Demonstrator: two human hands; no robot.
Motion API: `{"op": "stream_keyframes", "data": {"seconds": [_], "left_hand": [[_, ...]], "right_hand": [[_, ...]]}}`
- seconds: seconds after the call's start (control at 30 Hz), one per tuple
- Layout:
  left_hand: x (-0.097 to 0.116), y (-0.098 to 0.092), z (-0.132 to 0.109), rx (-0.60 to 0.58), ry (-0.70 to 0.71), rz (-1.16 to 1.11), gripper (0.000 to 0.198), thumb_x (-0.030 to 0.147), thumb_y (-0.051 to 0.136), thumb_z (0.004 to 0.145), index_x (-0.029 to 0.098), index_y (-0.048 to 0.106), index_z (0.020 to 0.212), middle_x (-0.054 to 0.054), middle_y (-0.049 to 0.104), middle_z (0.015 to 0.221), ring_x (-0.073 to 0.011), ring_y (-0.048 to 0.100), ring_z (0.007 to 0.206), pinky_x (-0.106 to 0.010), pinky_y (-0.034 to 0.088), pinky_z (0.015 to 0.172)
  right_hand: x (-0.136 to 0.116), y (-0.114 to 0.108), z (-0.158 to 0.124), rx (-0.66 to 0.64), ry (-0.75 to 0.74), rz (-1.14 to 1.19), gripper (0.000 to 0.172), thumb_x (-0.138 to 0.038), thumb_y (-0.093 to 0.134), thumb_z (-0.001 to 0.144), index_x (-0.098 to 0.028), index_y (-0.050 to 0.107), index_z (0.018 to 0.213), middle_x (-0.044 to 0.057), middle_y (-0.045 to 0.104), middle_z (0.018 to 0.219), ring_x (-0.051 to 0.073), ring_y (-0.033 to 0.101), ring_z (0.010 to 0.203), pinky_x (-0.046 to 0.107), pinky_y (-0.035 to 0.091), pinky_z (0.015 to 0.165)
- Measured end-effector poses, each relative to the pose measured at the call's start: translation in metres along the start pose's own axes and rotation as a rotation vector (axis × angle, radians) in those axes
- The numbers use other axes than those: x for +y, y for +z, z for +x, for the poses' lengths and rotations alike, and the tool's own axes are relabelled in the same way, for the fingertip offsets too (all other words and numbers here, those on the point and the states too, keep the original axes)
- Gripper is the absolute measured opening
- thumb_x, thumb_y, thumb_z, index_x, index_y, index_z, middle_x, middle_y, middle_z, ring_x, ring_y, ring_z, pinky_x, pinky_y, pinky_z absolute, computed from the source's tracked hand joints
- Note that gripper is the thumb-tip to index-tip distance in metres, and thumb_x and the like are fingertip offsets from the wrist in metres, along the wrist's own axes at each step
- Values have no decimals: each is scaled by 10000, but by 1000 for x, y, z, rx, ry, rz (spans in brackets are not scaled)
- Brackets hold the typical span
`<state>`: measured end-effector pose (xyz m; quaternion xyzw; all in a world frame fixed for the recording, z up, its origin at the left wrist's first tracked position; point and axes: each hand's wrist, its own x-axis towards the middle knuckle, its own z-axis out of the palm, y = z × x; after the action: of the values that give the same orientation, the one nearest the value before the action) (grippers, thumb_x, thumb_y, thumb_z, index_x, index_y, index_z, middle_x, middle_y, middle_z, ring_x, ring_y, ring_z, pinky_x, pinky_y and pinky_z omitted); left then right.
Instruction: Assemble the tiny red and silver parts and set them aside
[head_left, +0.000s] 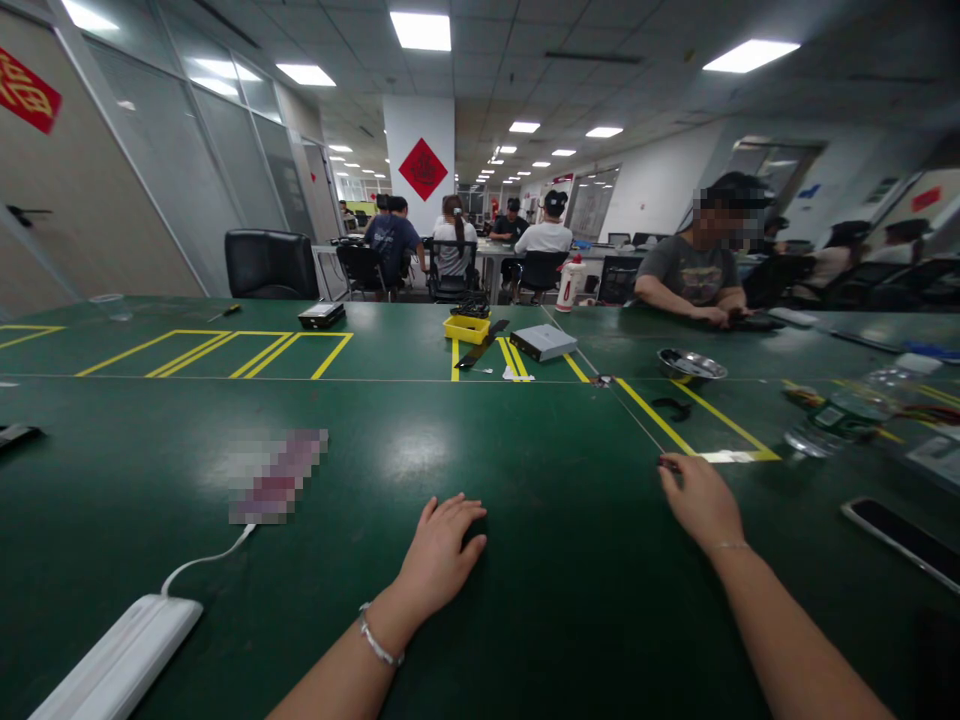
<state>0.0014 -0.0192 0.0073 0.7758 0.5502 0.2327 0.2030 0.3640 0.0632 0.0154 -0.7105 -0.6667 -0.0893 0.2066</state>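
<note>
My left hand (442, 545) lies palm down on the green table (525, 560), fingers together and stretched forward, holding nothing. My right hand (697, 500) reaches further out to the right, its fingertips pinched on a small dark object (666, 463) at the end of the yellow floor-tape line (675, 425). What that small object is I cannot make out. A bracelet sits on my left wrist, a thin chain on my right.
A white power bank (120, 660) with a cable lies near left. A phone (900, 540) lies at right, a clear plastic bottle (840, 415) beyond it. Further off are a metal bowl (690, 365), a grey box (544, 342) and a yellow tray (466, 327). A person (694, 275) sits across right.
</note>
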Motion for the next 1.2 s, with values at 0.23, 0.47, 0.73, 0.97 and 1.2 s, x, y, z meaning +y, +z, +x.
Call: {"op": "stream_keyframes", "data": {"seconds": [0.23, 0.47, 0.73, 0.97, 1.2], "left_hand": [[10, 0, -1, 5, -104, -361, 299, 365, 323, 783, 211, 468, 993, -8, 604, 771, -142, 540, 729, -258, 392, 673], [16, 2, -1, -53, -118, -668, 218, 335, 378, 757, 175, 526, 753, 21, 536, 617, -105, 505, 584, -201, 387, 556], [12, 3, 3, -29, -204, -840, 212, 345, 447, 720, 164, 519, 802, 3, 587, 632, -123, 549, 616, -226, 396, 591], [8, -2, 7, -2, -318, -920, 294, 358, 444, 724, 158, 529, 922, -36, 641, 736, -150, 576, 730, -230, 383, 602], [14, -6, 8, 85, -381, -996, 282, 357, 501, 677, 140, 545, 852, -66, 623, 841, -147, 560, 764, -217, 379, 588]], "right_hand": [[-155, -15, -57, -216, -612, 345, 164, -238, 396, 750, -192, 505, 864, 37, 530, 819, 142, 473, 776, 278, 379, 704], [-193, -6, -89, -307, -730, 490, 163, -260, 411, 753, -181, 511, 856, 38, 540, 801, 138, 470, 759, 273, 386, 689], [-143, -17, -44, -297, -561, 483, 441, -334, 426, 732, -231, 343, 1153, 46, 506, 1036, 153, 458, 928, 320, 375, 795], [-3, 8, 6, 30, 201, -201, 431, -334, 359, 732, -156, 409, 1122, 159, 358, 1186, 322, 270, 1107, 486, 269, 821], [56, 18, -5, -237, 361, -250, 378, -217, 284, 735, -82, 526, 992, 191, 514, 958, 262, 478, 904, 377, 360, 722]]}}
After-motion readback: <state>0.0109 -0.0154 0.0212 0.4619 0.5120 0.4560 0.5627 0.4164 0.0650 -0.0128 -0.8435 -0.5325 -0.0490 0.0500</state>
